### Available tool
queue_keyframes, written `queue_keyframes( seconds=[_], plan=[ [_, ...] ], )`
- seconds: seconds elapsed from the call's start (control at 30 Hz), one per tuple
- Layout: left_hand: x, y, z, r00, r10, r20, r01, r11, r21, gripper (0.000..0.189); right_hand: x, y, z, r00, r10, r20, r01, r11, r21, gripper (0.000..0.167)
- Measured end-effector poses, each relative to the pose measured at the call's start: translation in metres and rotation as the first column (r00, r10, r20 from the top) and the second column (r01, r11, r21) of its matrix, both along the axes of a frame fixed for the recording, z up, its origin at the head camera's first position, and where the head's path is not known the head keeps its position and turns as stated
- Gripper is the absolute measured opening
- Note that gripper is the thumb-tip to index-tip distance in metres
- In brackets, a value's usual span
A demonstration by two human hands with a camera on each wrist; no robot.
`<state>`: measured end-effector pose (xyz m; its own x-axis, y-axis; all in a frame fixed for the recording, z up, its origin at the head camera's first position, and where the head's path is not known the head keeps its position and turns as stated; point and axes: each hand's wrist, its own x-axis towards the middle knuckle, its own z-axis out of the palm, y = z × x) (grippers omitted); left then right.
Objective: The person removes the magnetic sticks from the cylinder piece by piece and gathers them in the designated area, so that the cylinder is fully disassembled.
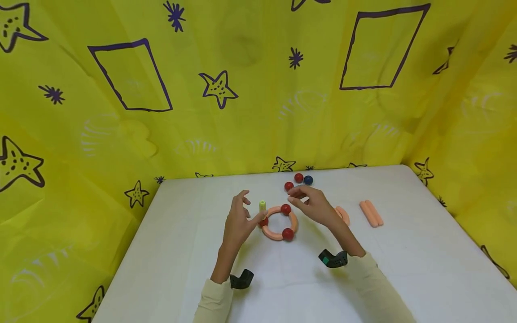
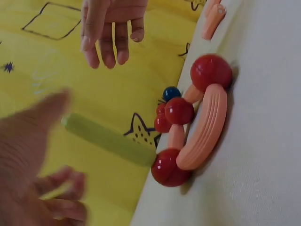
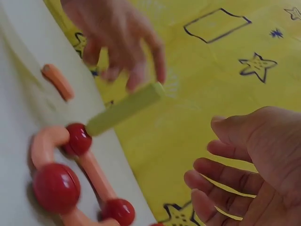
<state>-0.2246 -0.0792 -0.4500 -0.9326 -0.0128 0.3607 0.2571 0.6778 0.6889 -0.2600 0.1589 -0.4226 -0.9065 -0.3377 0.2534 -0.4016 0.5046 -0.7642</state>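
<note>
A ring of curved orange rods (image 1: 273, 235) joined by red balls (image 1: 288, 234) lies on the table. From its left red ball rises a yellow-green stick (image 3: 124, 110), upright in the head view. My left hand (image 1: 239, 224) is raised just left of that stick, thumb and fingers spread apart. In the left wrist view a gap shows between the thumb and the stick's top. Over the ring's right side hovers my right hand (image 1: 314, 205), its fingers loosely bent and nothing in them. Part of a curved orange piece (image 1: 342, 215) lies behind the right forearm.
Two loose red balls (image 1: 299, 178) and a blue ball (image 1: 308, 180) sit near the back edge. Straight orange rods (image 1: 371, 213) lie side by side at the right. A yellow patterned cloth (image 1: 250, 130) hangs behind the white table (image 1: 177, 251).
</note>
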Motion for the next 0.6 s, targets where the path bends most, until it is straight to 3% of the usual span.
queue_keyframes(
  seconds=[0.1,0.17,0.37,0.6],
  plan=[
    [-0.004,-0.006,-0.01,0.98,-0.07,0.184,0.072,0.997,-0.003,0.082,0.002,-0.018,-0.002,0.997,0.07,0.012,-0.07,0.998,-0.008,0.031],
    [-0.007,-0.007,-0.017,0.968,-0.099,0.231,0.101,0.995,0.002,0.079,0.002,-0.029,-0.005,0.995,0.092,0.036,-0.092,0.996,-0.01,0.036],
    [-0.008,0.001,-0.028,0.963,-0.121,0.241,0.111,0.992,0.055,0.058,0.002,-0.055,-0.019,0.991,0.074,0.112,-0.074,0.997,-0.005,0.041],
    [-0.007,0.003,-0.037,0.966,-0.096,0.24,0.081,0.994,0.071,0.046,-0.001,-0.076,-0.037,0.992,0.022,0.121,-0.025,0.999,0.026,0.034]
  ],
)
